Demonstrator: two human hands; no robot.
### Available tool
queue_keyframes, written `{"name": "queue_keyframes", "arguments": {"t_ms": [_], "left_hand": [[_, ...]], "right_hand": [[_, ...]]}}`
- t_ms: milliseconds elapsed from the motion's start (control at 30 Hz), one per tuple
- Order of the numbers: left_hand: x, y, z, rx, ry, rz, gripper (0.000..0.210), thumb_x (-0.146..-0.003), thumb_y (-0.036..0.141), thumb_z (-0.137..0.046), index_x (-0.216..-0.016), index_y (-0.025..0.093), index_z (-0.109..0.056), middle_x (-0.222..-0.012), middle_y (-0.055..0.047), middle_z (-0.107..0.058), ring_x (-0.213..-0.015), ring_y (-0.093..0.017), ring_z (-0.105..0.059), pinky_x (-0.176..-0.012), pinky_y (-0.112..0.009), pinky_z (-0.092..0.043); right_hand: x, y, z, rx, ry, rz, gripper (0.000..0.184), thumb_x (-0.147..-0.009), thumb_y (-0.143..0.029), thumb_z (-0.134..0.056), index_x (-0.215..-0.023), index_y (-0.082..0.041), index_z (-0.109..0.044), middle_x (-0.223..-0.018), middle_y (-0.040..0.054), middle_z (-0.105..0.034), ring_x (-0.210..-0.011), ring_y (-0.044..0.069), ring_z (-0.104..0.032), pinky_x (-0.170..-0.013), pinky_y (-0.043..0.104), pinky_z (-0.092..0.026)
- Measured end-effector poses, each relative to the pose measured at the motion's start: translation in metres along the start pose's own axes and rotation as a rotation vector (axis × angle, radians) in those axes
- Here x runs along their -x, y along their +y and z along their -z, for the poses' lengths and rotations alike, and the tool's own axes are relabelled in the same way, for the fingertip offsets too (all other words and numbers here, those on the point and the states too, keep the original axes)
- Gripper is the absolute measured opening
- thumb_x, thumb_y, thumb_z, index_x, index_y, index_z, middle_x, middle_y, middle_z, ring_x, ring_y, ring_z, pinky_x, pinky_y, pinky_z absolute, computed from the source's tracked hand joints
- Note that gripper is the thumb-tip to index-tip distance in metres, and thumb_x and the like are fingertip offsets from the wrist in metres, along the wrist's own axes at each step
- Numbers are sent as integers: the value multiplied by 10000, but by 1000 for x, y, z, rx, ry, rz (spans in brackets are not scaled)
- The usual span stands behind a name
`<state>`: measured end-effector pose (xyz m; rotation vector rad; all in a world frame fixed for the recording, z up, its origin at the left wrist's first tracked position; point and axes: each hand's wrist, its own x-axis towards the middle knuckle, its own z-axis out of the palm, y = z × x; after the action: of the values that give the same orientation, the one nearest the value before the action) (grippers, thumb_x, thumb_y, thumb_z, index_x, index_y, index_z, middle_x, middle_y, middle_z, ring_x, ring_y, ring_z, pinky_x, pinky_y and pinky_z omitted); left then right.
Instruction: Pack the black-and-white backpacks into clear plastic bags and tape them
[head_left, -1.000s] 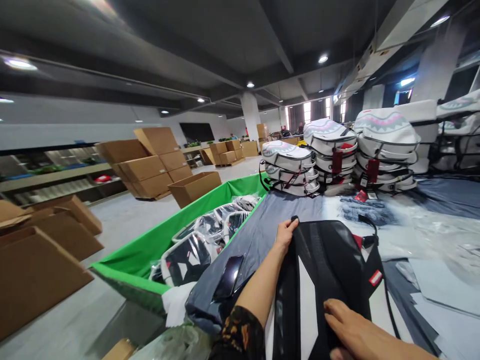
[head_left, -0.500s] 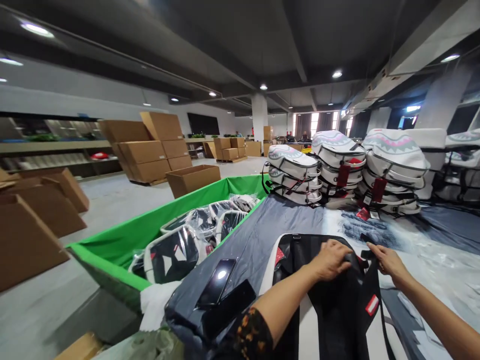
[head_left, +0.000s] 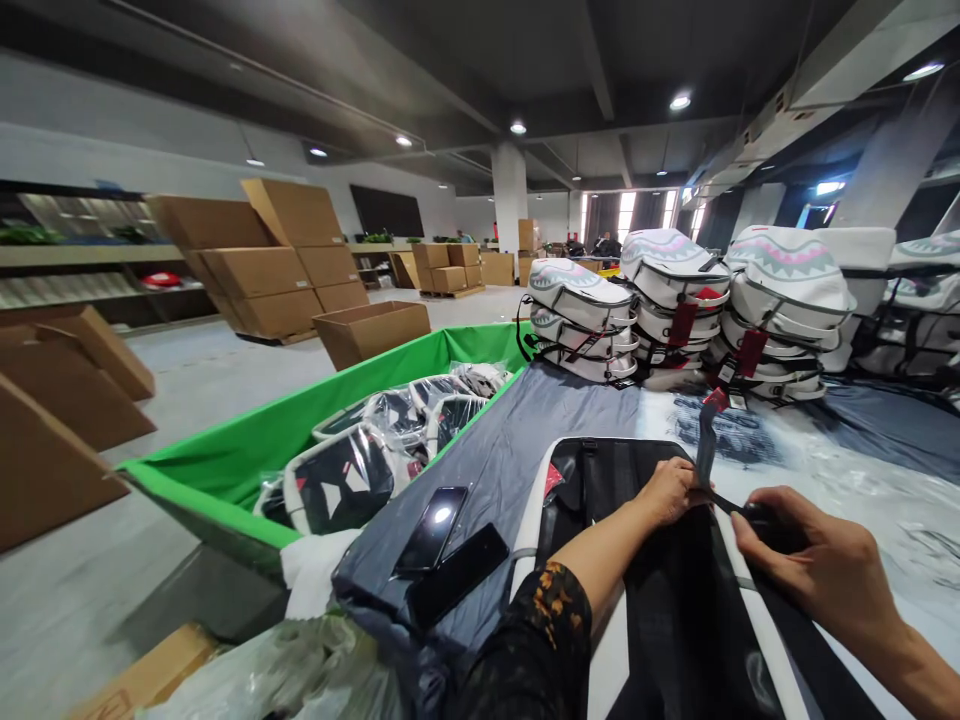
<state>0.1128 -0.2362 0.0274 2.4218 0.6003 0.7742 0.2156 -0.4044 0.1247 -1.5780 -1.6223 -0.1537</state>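
A black and white backpack [head_left: 622, 480] lies flat on the grey-covered table [head_left: 517, 450] right in front of me. My left hand [head_left: 671, 490] presses on its upper part and pinches a dark strap [head_left: 706, 450] that stands up from the bag. My right hand [head_left: 810, 570] is closed around the strap's black buckle end, a little to the right and nearer to me.
Two phones [head_left: 442, 545] lie on the table's left edge. A green bin [head_left: 247, 470] with several bagged backpacks stands to the left. Stacks of white shark-mouth backpacks [head_left: 675, 310] fill the far side of the table. Cardboard boxes [head_left: 262, 270] sit on the floor.
My right hand has drawn back toward me with the strap end, pulling the strap taut and upright. My left hand stays on the bag's top. The view has tilted slightly.
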Motion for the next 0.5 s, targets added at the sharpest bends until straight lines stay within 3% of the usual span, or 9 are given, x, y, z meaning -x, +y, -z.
{"name": "queue_keyframes", "arguments": {"t_ms": [67, 167, 233, 300, 367, 433, 500], "left_hand": [[13, 15, 14, -12, 74, 47, 143, -880, 255, -692, -998, 235, -769, -1023, -66, -772, -1008, -242, -674, -931, -343, -491], [31, 46, 38, -95, 297, 20, 469, -824, 403, -774, -1247, 220, -684, -1273, -121, -694, -1192, -299, -604, -1072, -409, -424], [35, 62, 51, -116, 269, -92, 515, -797, 389, -808, -1274, 254, -670, -1331, -90, -672, -1261, -299, -563, -1163, -428, -326], [33, 68, 61, -52, 176, -63, 261, -830, 289, -775, -1087, 252, -748, -1089, -32, -755, -1086, -251, -646, -1119, -387, -362], [37, 67, 63, 18, 194, 101, 60, -862, 198, -705, -876, 217, -760, -802, 9, -731, -842, -196, -658, -986, -339, -437], [53, 65, 59, 37, 275, 227, 140, -902, 187, -630, -817, 195, -742, -722, 9, -697, -736, -176, -623, -864, -316, -463], [83, 70, 50, 127, 303, 297, 219, -929, 241, -588, -764, 177, -717, -694, -2, -679, -689, -171, -602, -775, -307, -469]], "right_hand": [[-5, 12, 18, -9, -48, -72, 477, -767, -739, -556, -754, -272, -654, -604, 4, -649, -475, 174, -568, -492, 303, -460], [-18, 21, 31, -21, -147, -67, 590, -767, -826, -495, -721, -258, -650, -592, 15, -632, -496, 178, -557, -490, 308, -439], [-31, 14, 30, -61, -235, -3, 640, -782, -859, -467, -725, -245, -640, -592, 13, -606, -526, 168, -532, -517, 302, -425], [-47, 4, 23, -142, -318, 41, 668, -769, -879, -496, -764, -227, -639, -627, 9, -597, -570, 158, -511, -551, 294, -417], [-66, 0, 15, -280, -389, 43, 678, -726, -876, -581, -850, -211, -636, -725, 15, -622, -654, 164, -534, -595, 288, -429], [-85, 8, 3, -390, -464, 42, 695, -710, -850, -637, -959, -202, -620, -812, 21, -632, -716, 171, -551, -626, 286, -443], [-100, 24, -15, -336, -489, 85, 701, -752, -842, -599, -1041, -203, -594, -811, 12, -609, -723, 173, -548, -640, 292, -445]]}}
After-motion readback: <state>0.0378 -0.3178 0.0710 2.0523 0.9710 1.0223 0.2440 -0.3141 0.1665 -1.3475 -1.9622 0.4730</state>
